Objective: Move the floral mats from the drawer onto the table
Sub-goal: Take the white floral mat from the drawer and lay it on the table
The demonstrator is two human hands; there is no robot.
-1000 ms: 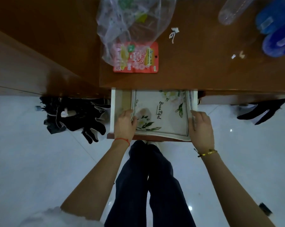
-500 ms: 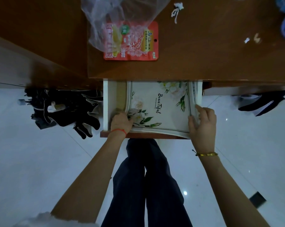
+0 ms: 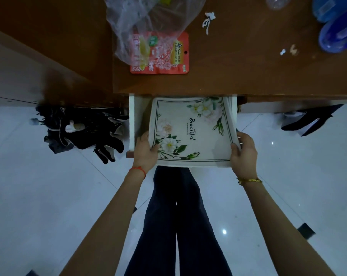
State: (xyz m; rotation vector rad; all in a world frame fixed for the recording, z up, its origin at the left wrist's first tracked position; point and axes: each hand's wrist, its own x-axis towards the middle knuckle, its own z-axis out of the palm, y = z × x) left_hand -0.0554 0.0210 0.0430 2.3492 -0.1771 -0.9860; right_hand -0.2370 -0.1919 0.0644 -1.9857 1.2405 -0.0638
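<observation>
Floral mats (image 3: 190, 132) gripped at near corners by left hand (image 3: 145, 154) and right hand (image 3: 244, 154), fingers (image 3: 234, 148) pinched shut, probably to lift the stack level from drawer (image 3: 134, 124) to bench (image 3: 238, 62).

At mid-frame a white drawer (image 3: 133, 118) stands open under the brown surface (image 3: 238, 62). The left hand (image 3: 145, 153) and right hand (image 3: 244, 154) grip opposite lower corners of the stacked floral mats (image 3: 190, 132). A red packet (image 3: 164, 56) lies above, partly under a clear plastic bag (image 3: 148, 20).
</observation>
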